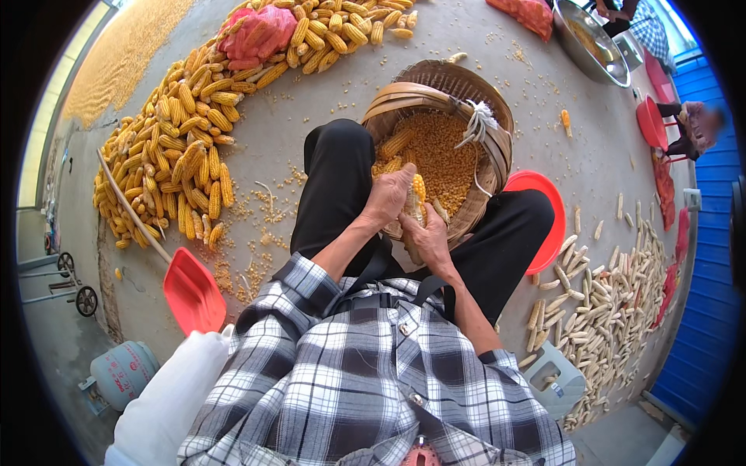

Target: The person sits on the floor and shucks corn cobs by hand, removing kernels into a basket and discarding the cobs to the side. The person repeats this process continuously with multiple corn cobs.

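Note:
Between my knees stands a woven bamboo basket [498, 145] with a white cloth strip tied to its handle. Loose yellow corn kernels [449, 157] fill much of it, and a few whole ears of corn [397, 143] lie at its left side. My left hand [389, 197] grips a partly shelled corn cob [415, 205] over the basket's near rim. My right hand [428, 236] is closed around a cob too, right against the left one; whether both hold the same cob is partly hidden by the fingers. Yellow kernels show between the two hands.
Unshelled ears [175, 145] are heaped left, with a red mesh bag [256, 38] and red shovel [195, 291]. A red basin [545, 215] sits by my right knee. Bare cobs [606, 320] spread right. A gas cylinder [123, 376] stands lower left; people sit upper right near a metal basin [612, 67].

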Demonstrator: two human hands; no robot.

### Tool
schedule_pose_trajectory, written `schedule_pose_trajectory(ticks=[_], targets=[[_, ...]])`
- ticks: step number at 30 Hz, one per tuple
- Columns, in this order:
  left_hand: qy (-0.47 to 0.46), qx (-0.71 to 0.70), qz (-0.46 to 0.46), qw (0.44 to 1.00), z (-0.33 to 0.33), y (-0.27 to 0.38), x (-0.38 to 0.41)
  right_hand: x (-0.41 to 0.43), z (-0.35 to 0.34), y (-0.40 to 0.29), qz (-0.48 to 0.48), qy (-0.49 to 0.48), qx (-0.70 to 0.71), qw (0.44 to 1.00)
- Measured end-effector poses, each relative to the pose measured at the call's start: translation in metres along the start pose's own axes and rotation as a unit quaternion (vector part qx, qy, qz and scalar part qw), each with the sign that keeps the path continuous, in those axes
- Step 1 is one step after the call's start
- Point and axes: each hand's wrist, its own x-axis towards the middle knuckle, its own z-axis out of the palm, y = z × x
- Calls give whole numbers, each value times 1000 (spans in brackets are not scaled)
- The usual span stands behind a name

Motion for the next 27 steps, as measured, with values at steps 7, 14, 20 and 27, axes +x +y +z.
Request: schedule_pose_trajectory(ticks=[7, 14, 20, 27], targets=[[20, 247, 143, 958, 1, -3, -6, -3, 6, 7, -55, 9, -24, 998], [56, 129, 68, 988, 2, 4, -5, -3, -1, -4, -42, -1, -68, 997], [-12, 194, 61, 979, 3, 0, -6, 4, -5, 16, -167, 38, -217, 961], [49, 184, 143, 971, 3, -11, -3, -6, 2, -4, -110, -65, 35, 991]])
